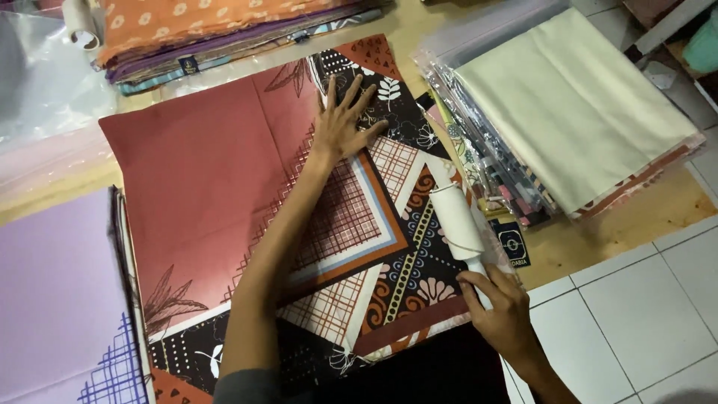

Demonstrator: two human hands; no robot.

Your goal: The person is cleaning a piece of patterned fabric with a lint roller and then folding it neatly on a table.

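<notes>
While the left hand lay flat, fingers spread, on the patterned folded cloth | right hand was closed around lint roller handle, roller resting on cloth | cloth likely soft, light, slides easily; best pinned flat, roller taken by handle

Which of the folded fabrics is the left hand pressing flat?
The left hand presses the rust-red patterned fabric in the middle, not the lilac fabric or the cream stack.

A stack of clear plastic fabric packages lies beyond the right hand's fingers. A small dark label sits just beside those fingers. Another dark label lies well left of the left hand's fingers.
</notes>
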